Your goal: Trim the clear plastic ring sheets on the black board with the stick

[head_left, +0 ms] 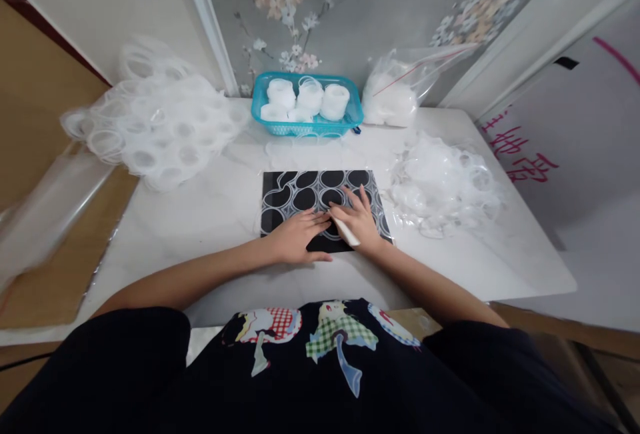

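dark shirt (300,401) nearest; white stick (347,231) slants forward-left

A translucent sheet (319,195) of ring outlines lies flat on a black rectangular mat (325,243) on the counter (210,221); a slim white tool (347,230) slants in the right hand (362,223).

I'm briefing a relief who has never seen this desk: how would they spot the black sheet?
On the white table, find the blue basket at the back. Nearer the person, the black sheet lies under the left hand and right hand. Unlike the left pile and right pile, both whitish heaps, it's a flat, dark rectangle.
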`<state>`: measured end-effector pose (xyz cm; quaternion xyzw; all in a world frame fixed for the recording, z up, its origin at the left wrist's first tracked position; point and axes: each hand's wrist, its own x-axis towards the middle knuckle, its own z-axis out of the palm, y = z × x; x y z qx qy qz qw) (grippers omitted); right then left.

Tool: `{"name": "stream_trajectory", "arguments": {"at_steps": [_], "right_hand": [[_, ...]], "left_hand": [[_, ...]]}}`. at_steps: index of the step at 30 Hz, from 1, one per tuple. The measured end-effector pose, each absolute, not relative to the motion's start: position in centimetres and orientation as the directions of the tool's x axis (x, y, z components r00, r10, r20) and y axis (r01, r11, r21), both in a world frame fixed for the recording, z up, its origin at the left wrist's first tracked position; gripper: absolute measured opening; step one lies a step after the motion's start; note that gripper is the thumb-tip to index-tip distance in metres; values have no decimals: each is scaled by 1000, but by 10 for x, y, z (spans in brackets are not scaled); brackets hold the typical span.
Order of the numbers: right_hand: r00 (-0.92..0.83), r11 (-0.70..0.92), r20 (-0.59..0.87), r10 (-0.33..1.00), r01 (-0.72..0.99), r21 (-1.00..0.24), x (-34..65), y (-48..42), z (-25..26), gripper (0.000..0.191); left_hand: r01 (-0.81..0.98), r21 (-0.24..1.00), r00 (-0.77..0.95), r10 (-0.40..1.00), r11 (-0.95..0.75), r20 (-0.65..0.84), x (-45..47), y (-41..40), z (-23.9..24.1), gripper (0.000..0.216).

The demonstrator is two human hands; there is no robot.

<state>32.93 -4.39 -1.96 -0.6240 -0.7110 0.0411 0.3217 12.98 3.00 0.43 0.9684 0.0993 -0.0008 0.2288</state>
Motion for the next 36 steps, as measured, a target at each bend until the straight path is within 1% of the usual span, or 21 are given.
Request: {"name": "stream_trajectory", "arguments": {"at_steps": [2,3,5,6,7,9,11,13,16,18,23,26,29,32,36], "right_hand": [[109,100,443,890,900,-424,351,-28,-7,18],[275,-36,494,825,897,-440,368,-20,0,19],[434,-165,547,716,867,-471,401,-8,14,36],[476,-195,567,672,853,-484,414,-7,18,38],[471,-179,586,659,855,-486,421,-10,20,33],[359,-55,533,766,864,-501,418,-24,14,26],[249,53,422,872,808,-587,399,-43,0,26],[246,65,342,907,720,-691,379,-57,-13,27],[338,21,292,895,620,-784,366,-64,-23,28],[367,3,274,889,594,-805,367,-63,-24,29],[379,-25,250,891,591,-807,373,-61,-23,28],[366,-16,274,890,625,-780,371,-63,-25,25],[324,15,305,896,662,-749,369,-64,-26,21],[333,12,294,896,644,-765,370,-63,-25,22],[365,5,285,886,607,-794,370,-61,-23,28]], "left_hand": [[208,470,978,188,-858,-88,129,33,10,88],[218,482,976,185,-848,-116,129,35,12,88],[236,499,971,178,-834,-161,127,39,17,85],[236,505,971,175,-831,-165,127,40,19,82],[233,507,972,181,-830,-151,128,41,20,77],[219,498,974,216,-839,-66,133,41,21,63],[181,464,972,230,-867,51,144,38,20,53],[112,402,979,169,-909,111,157,35,16,54],[37,307,996,61,-951,66,176,30,7,64],[36,280,998,47,-959,32,183,29,2,69],[55,289,998,56,-956,-5,182,30,-5,71],[52,298,999,49,-953,-17,179,32,-5,71],[49,346,999,48,-937,-13,178,33,-5,71],[57,380,998,54,-923,-17,178,34,-6,72],[65,391,998,59,-918,-28,178,34,-6,73]]}}
